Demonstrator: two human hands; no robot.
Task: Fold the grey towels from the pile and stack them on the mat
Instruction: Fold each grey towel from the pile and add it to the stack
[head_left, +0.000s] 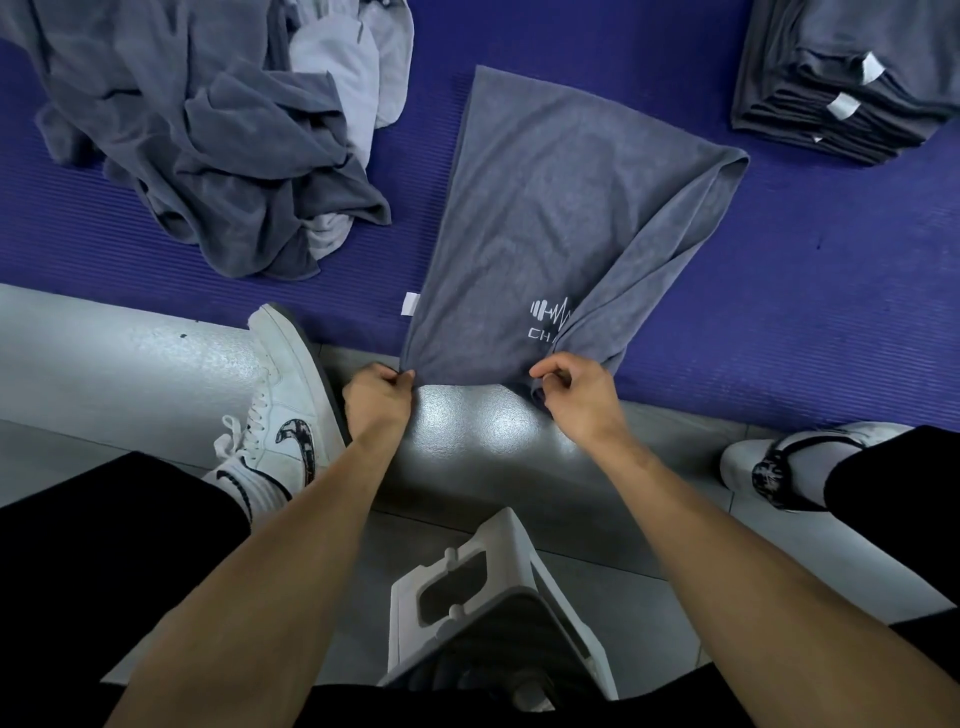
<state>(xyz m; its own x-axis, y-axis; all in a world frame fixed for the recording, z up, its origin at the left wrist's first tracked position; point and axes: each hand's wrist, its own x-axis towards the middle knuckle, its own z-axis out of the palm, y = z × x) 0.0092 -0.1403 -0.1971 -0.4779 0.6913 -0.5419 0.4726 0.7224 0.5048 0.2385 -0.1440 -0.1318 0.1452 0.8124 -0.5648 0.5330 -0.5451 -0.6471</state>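
Two hands on one grey towel (550, 208): my left hand (376, 397) pinches its near left corner, grip clenched on the cloth. My right hand (576, 387) has thumb and fingers curled at the near right corner, where the fabric bunches; grasping it there, thumb tip lifted. The towel lies lengthwise on the purple mat (779, 312), far end flat, right edge rolled over toward the middle, near edge hanging just past the mat's edge over the grey floor (483, 441). White logo (550, 319) near my right hand, partly covered by the fold; small white tag (410, 304) on the left edge. Loose pile of grey towels (208, 140) at far left on the mat. Folded stack (852, 78) at far right on the mat. White sneaker (283, 400) beside my left hand; white stool (488, 603) between my arms.
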